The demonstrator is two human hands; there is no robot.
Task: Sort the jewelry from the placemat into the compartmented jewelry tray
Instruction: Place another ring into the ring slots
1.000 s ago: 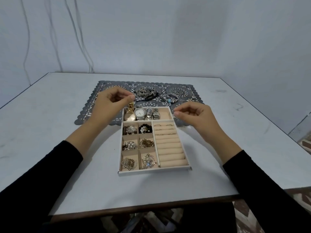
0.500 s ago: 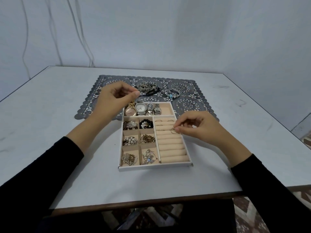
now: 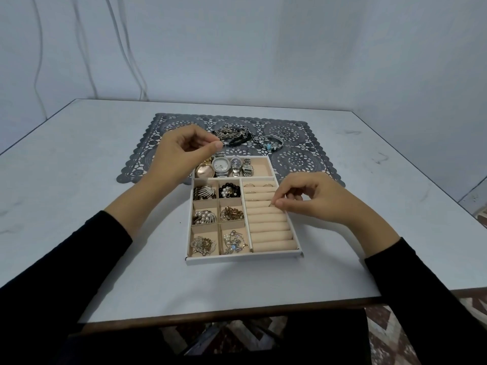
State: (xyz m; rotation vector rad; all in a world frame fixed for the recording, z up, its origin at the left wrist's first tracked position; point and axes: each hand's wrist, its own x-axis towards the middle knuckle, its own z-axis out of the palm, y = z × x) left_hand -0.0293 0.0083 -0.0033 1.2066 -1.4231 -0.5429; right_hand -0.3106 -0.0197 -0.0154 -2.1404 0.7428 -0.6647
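The cream jewelry tray (image 3: 243, 258) sits on the table in front of the grey lace placemat (image 3: 303, 159). Its top row holds several watches (image 3: 224, 167), and its small left compartments hold brooches and earrings. My right hand (image 3: 311, 198) pinches a small gold ring (image 3: 271, 205) against the ring rolls (image 3: 271, 227) on the tray's right side. My left hand (image 3: 181, 154) hovers over the tray's back left corner with thumb and forefinger pressed together; whether anything is between them does not show. Dark chains (image 3: 233, 135) and a blue-beaded bracelet (image 3: 271, 142) lie on the placemat.
A few rings (image 3: 259, 185) sit in the upper ring rolls. The white table (image 3: 79, 206) ends close in front of me and at the right. A pale wall stands behind, with thin cables (image 3: 79, 48) hanging at the left.
My right hand came down from beside the tray's top right corner onto the ring rolls with the ring. The left hand stayed nearly still.
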